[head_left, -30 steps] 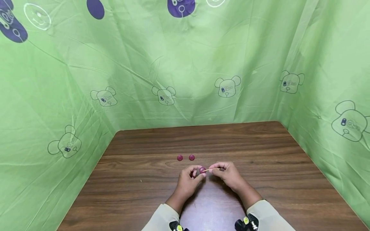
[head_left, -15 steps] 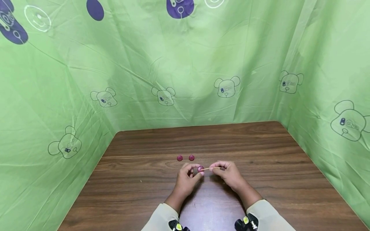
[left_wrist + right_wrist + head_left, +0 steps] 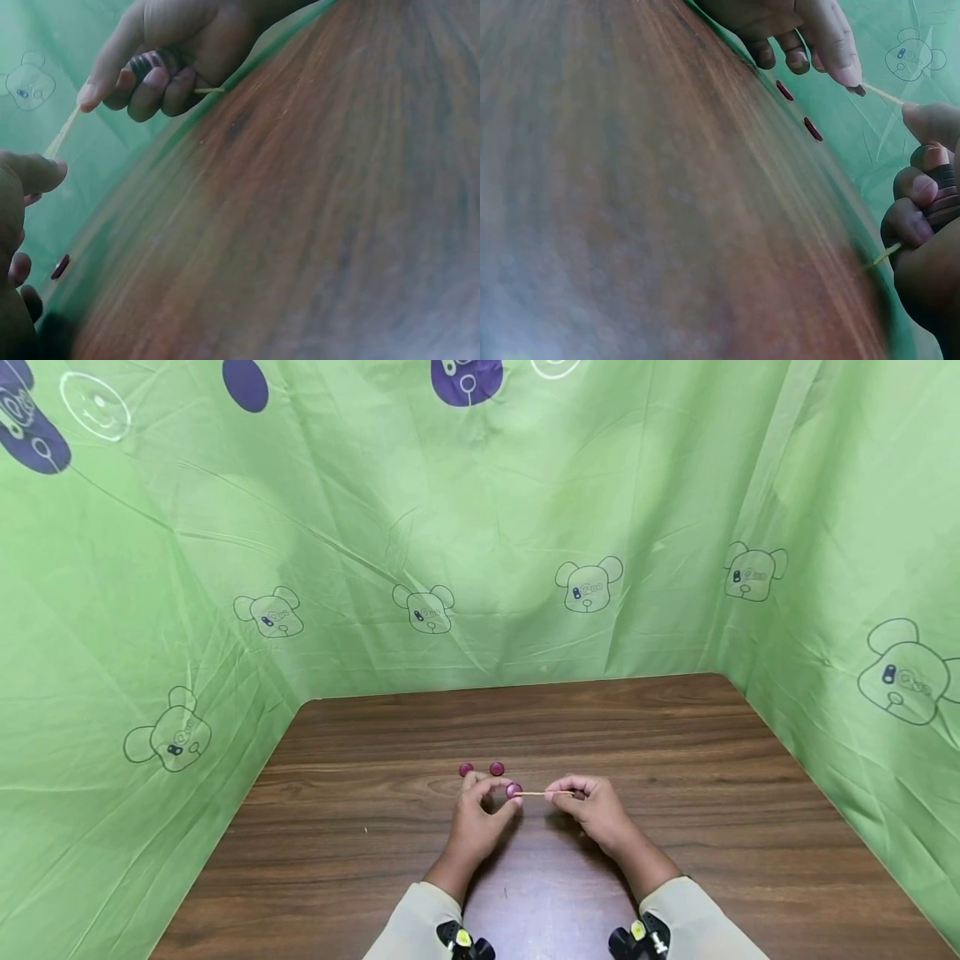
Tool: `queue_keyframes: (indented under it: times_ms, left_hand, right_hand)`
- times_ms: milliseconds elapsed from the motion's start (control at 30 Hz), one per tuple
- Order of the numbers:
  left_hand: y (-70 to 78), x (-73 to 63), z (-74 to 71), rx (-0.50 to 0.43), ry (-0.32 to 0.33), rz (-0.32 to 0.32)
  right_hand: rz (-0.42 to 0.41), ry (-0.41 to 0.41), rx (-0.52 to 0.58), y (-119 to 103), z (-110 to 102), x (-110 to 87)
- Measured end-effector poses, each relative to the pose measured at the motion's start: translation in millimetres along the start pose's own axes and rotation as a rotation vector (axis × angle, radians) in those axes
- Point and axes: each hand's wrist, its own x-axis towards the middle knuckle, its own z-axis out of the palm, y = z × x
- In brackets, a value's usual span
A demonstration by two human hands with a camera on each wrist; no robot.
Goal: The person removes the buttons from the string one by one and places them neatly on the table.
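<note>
In the head view my left hand (image 3: 477,822) pinches a purple-red round button (image 3: 513,791) between thumb and index finger. A thin yellow cord (image 3: 531,793) runs nearly straight from the button across to my right hand (image 3: 592,810), whose thumb and index finger pinch it. Inside the right hand's curled fingers sits a stack of dark discs (image 3: 945,195), partly hidden by the fingers. A tail of the cord (image 3: 885,255) sticks out below that hand in the right wrist view. Two more purple-red buttons, a left one (image 3: 466,769) and a right one (image 3: 497,768), lie just beyond the left hand.
The brown wood-grain table (image 3: 360,877) carries a tiny pale scrap (image 3: 366,830) left of the hands. Green printed cloth (image 3: 495,527) hangs along the back and both sides.
My left hand has shifted left and slightly away from me with the button, so a longer, straighter stretch of cord shows between the hands. The right hand has barely moved.
</note>
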Motion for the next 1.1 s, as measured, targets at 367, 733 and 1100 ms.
queue_keyframes:
  times_ms: [367,733,1100]
  left_hand:
    - [-5.5,9.6,0.5,0.203,0.043,0.090]
    - [-3.9,17.0,5.5,0.299,-0.016,0.067]
    - [-3.0,30.7,14.3,0.384,-0.095,-0.029]
  right_hand:
    - [0.019,0.039,0.010,-0.1,0.9,0.8]
    - [0.021,0.071,0.030,-3.8,-2.0,0.2]
    - [0.000,0.056,0.024,-2.0,-2.0,-0.5]
